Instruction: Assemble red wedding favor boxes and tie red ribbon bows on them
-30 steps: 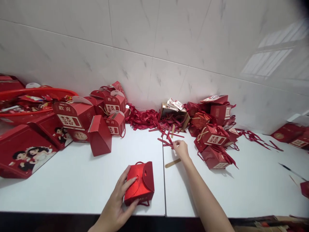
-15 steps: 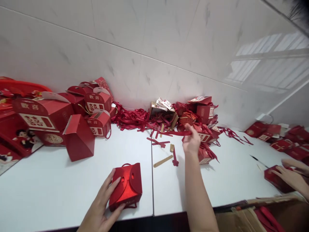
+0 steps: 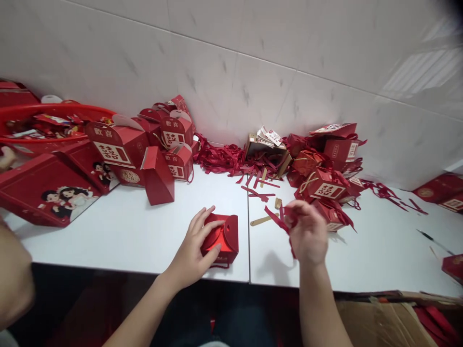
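A small red gift box [image 3: 230,237] with curved flaps stands near the table's front edge. My left hand [image 3: 191,253] holds it from the left, fingers over the top and thumb at the near side. To the right, my right hand [image 3: 309,235] is closed on a red ribbon [image 3: 275,220], whose ends hang over the table. Between and behind my hands lie dark red strips [image 3: 260,195] and a gold strip [image 3: 262,220]. A tangled heap of red ribbons [image 3: 221,158] rests against the wall, beside an open box [image 3: 267,155] holding strips and white cards.
Red boxes with handles [image 3: 117,144] are stacked at the left, near a red basket [image 3: 97,114] of wrapped sweets. More tied red boxes [image 3: 327,189] are piled at the right. A pen [image 3: 432,239] lies farther right. Another person's arm [image 3: 14,274] enters at the left edge.
My right hand has come back from the ribbon pile towards me, carrying a red ribbon. My left hand stays on the gift box. The view has swung left, showing more of the basket.
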Tool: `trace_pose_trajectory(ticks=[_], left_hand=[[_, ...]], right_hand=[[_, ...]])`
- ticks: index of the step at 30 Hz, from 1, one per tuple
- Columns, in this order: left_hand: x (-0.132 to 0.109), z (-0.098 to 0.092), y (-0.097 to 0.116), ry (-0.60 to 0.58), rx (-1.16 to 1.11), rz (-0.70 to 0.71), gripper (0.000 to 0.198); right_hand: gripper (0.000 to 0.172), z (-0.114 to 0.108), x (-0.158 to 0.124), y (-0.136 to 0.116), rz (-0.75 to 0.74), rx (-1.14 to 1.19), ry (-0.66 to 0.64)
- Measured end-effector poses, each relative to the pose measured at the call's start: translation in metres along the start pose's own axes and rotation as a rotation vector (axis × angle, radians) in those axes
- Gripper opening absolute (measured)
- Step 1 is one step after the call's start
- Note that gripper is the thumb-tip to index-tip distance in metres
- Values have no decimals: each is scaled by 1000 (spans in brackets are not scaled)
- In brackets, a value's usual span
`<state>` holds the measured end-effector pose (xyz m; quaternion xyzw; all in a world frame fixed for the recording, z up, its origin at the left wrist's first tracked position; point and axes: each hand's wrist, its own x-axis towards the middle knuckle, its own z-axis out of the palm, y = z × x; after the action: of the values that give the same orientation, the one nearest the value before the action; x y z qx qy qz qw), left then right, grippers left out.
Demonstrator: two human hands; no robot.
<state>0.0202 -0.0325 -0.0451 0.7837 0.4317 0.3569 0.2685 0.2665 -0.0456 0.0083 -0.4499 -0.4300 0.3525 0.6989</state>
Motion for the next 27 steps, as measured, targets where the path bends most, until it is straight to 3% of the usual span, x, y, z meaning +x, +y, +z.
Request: trace_pose_trajectory(ticks=[4, 9, 18, 27], left_hand=[[11, 3, 5, 27, 47, -74, 30], [18, 7, 5, 16, 51, -132, 21], [19, 13, 0, 15, -42, -141, 25], [18, 9, 0, 19, -67, -123, 23]], right_hand=[[12, 24, -18, 33, 123, -188, -189], [10, 38, -28, 48, 126, -223, -241], [13, 42, -32, 52, 254, -14, -207], [11, 47, -37, 57, 199, -65, -196]])
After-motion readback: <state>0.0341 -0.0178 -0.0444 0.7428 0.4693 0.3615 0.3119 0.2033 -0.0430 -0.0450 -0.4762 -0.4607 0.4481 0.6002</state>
